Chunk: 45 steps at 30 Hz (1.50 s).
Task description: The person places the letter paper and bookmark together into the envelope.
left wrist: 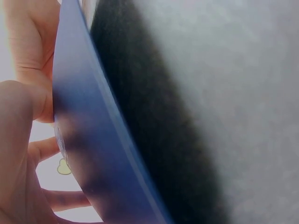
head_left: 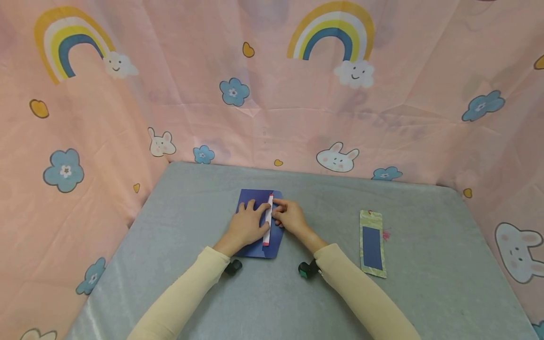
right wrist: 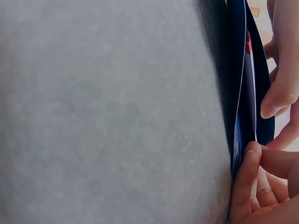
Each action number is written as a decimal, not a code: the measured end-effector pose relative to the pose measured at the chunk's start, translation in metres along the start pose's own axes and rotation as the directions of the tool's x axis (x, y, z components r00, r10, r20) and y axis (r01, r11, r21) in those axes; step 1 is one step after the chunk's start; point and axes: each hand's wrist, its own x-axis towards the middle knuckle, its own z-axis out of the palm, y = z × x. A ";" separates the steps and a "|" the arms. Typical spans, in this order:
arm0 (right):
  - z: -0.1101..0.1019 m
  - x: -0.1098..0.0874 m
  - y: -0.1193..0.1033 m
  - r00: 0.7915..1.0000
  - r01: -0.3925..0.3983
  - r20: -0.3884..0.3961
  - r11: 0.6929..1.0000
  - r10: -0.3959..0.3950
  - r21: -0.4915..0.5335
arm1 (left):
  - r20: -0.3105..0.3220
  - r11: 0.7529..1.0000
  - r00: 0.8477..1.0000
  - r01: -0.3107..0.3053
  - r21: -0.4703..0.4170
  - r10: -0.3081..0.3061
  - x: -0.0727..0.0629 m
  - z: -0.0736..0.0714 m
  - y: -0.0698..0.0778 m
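Observation:
A dark blue envelope (head_left: 255,250) lies on the grey cloth, its flap with slanted corners folded out to the right. Along the flap's fold runs a narrow white strip (head_left: 267,236) with red ends. My left hand (head_left: 245,224) rests spread across the envelope, thumb and index fingertip reaching the strip. At the strip's right edge, my right hand (head_left: 294,219) pinches with thumb and index finger. The right wrist view catches a red end (right wrist: 248,43) of the strip between two blue layers. I cannot tell whether the pinch also takes in the flap.
To the right lies a green patterned bookmark (head_left: 364,218) with a blue panel (head_left: 372,248) and a pink tassel (head_left: 386,234). Grey cloth (head_left: 204,189) covers the table. Pink printed curtains (head_left: 272,127) stand behind it and on both sides.

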 end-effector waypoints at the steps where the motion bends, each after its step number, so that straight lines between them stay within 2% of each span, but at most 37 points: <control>1: 0.000 0.000 0.000 1.000 -0.002 0.000 1.000 0.002 0.002 | -0.002 1.000 1.000 -0.001 0.002 0.001 0.000 0.000 0.000; 30: 0.003 0.004 -0.001 1.000 0.002 0.009 1.000 -0.002 -0.010 | -0.019 1.000 1.000 -0.017 0.008 0.017 0.000 0.001 -0.001; 45: 0.005 0.006 0.002 0.999 0.033 0.009 0.999 -0.033 -0.021 | -0.025 1.000 1.000 -0.017 -0.004 0.017 -0.001 0.000 -0.002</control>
